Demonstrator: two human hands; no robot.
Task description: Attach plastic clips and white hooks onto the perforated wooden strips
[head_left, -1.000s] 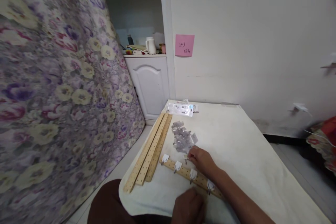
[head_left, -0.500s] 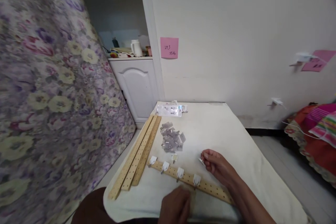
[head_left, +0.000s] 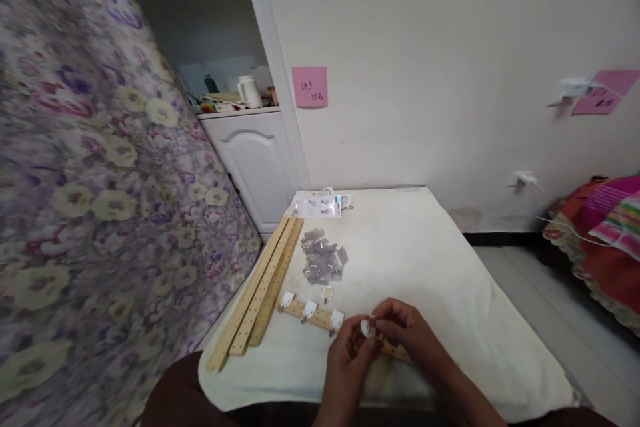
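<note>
The white hook (head_left: 366, 327) is a small, pale, rounded plastic piece. It is too small and blurred for me to make out more of its shape. I hold it just above the near edge of the cloth-covered table (head_left: 440, 267), roughly midway along that edge. My left hand (head_left: 349, 360) comes up from below with its fingers curled, and the fingertips pinch the hook from the left. My right hand (head_left: 406, 332) meets it from the right, thumb and forefinger closed on the same piece, so both hands touch at the hook.

Right under my hands lies a short perforated wooden strip (head_left: 299, 310), running slantwise along the near edge, and its right part is hidden behind my fingers. Three more white hooks (head_left: 310, 309) of the same kind sit on it in a row. A tiny square piece (head_left: 327, 292) lies just beyond the strip. Farther in is a heap of clear little bags (head_left: 323, 260). A flat clear packet (head_left: 320, 205) rests at the far edge. Three long perforated wooden slats (head_left: 260, 290) lie side by side, touching, along the left edge.
</note>
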